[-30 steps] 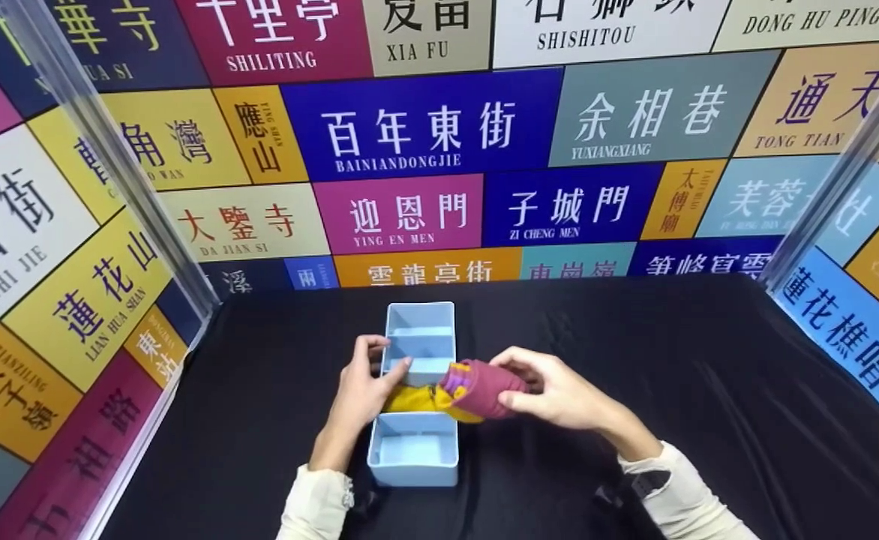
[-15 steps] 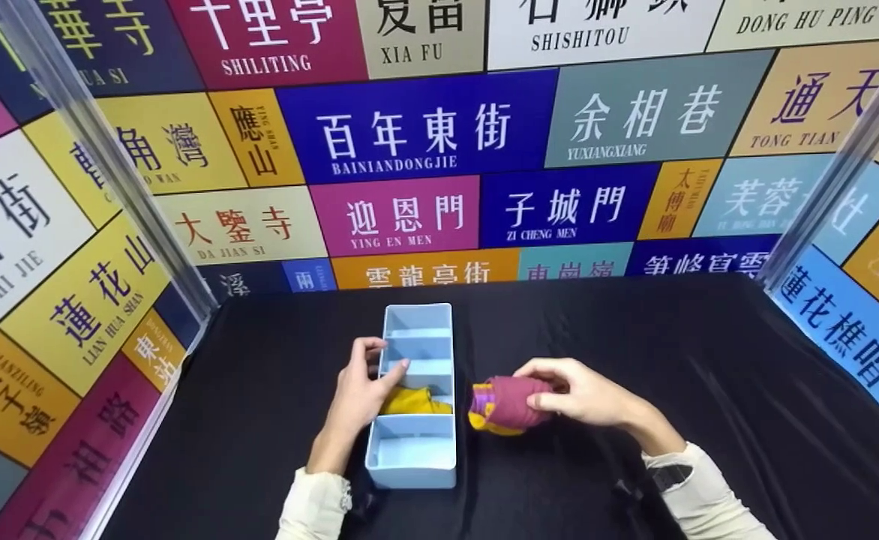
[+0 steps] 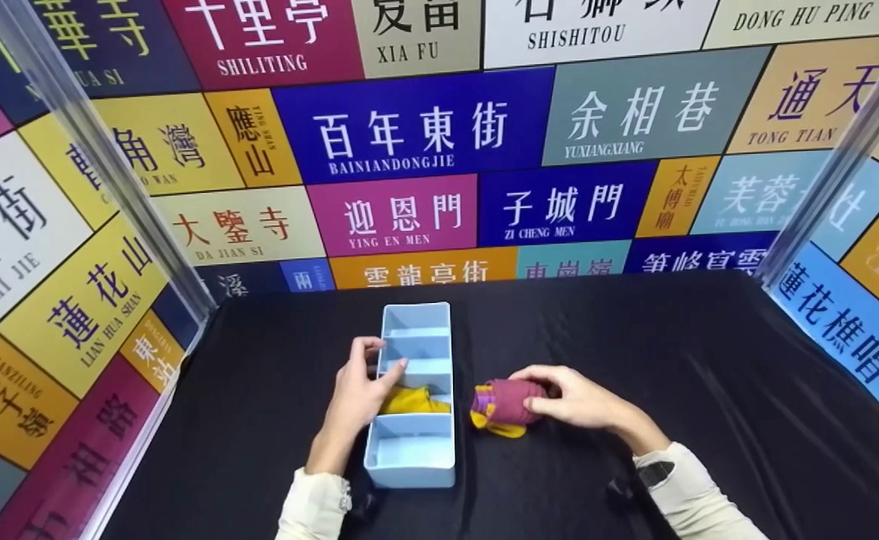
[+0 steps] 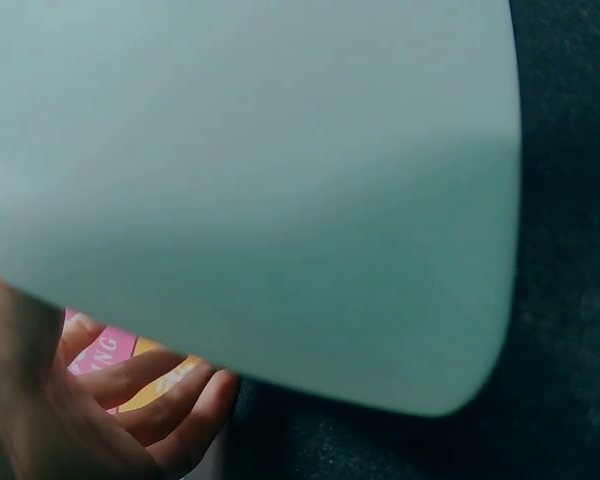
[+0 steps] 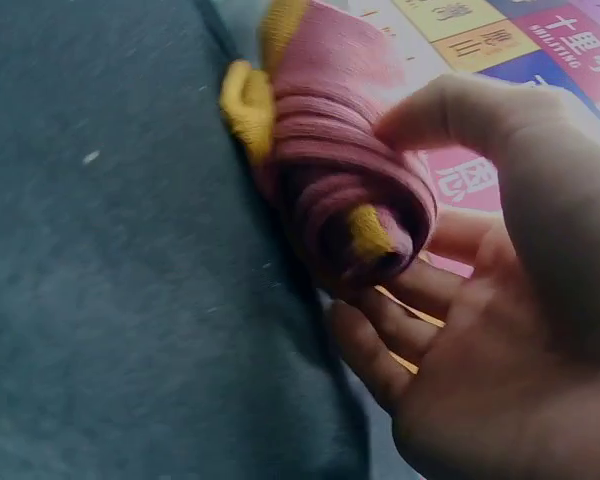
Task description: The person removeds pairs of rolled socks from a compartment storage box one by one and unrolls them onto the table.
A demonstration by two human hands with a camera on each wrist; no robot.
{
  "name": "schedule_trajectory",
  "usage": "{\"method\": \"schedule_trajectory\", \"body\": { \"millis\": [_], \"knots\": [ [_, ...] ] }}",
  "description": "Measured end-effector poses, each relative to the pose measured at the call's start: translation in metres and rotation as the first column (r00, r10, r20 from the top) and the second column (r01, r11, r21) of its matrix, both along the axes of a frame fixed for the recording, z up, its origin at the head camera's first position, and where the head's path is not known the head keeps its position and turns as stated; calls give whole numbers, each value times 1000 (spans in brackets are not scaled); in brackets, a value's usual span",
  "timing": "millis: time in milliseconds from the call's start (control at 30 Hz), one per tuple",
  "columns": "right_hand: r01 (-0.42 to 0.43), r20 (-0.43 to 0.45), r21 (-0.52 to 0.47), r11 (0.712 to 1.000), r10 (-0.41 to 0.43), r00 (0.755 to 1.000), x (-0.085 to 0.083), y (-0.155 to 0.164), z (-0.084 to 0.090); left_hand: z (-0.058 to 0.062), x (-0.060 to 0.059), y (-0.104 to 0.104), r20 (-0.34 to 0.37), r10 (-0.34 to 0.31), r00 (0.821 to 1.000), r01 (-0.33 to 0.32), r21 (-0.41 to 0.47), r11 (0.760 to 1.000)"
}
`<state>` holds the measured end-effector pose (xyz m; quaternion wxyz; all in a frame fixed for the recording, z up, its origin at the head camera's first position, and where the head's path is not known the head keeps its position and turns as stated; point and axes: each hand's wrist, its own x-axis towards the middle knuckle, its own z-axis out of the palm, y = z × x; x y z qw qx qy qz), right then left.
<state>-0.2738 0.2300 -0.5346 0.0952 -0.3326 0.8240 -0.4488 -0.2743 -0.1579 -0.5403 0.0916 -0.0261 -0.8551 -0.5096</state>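
A long light-blue divided storage box (image 3: 409,476) stands on the black cloth. My left hand (image 3: 361,386) holds its left wall, thumb over the inside and fingers outside; in the left wrist view the box's pale wall (image 4: 280,200) covers the thumb. A yellow sock (image 3: 413,400) lies in the compartment second from the front. Right of the box, my right hand (image 3: 578,397) holds a rolled pair of maroon socks (image 3: 511,403) with yellow and purple parts, between thumb and fingers. In the right wrist view, a yellow end shows at the middle of the sock roll (image 5: 370,230).
Black cloth (image 3: 597,322) covers the table. A colourful panel wall (image 3: 409,214) with printed characters stands behind, and clear upright posts (image 3: 837,161) rise at both back corners. The box's other compartments show bare floors.
My right hand has carried the rolled socks from over the box to the cloth on its right, away from the yellow sock in the compartment. My left hand stays at the box.
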Motion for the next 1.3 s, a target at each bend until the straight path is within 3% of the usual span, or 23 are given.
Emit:
{"method": "schedule_trajectory", "body": {
  "millis": [200, 367, 500, 700, 833, 1000, 1200, 1300],
  "knots": [
    [100, -96, -91, 991, -108, 989, -1, -3, -3, 7, 2, 3, -102, 29, 994, -44, -141, 989],
    [89, -143, -75, 993, -99, 985, -1, -4, -3, 16, 5, 8, -247, 29, 969, -113, -332, 937],
    [106, -108, -44, 993, -110, 988, 0, -5, -3, 21, 6, 11, -363, -19, 932, -144, -419, 897],
    [104, -108, -37, 994, -107, 988, 2, -8, -3, 31, 13, 25, -507, -150, 848, -122, -464, 877],
    [99, -119, -32, 995, -102, 988, 4, -9, -3, 37, 26, 48, -503, -276, 819, -19, -504, 863],
    [95, -120, -33, 995, -98, 988, 4, -8, -3, 41, 42, 79, -469, -414, 780, 94, -566, 819],
    [74, -131, -33, 997, -77, 988, 2, -7, -3, 41, 55, 101, -467, -505, 726, 113, -643, 758],
    [63, -115, -38, 997, -67, 991, 2, -6, -4, 42, 64, 111, -443, -537, 717, 121, -680, 723]
  ]
}}
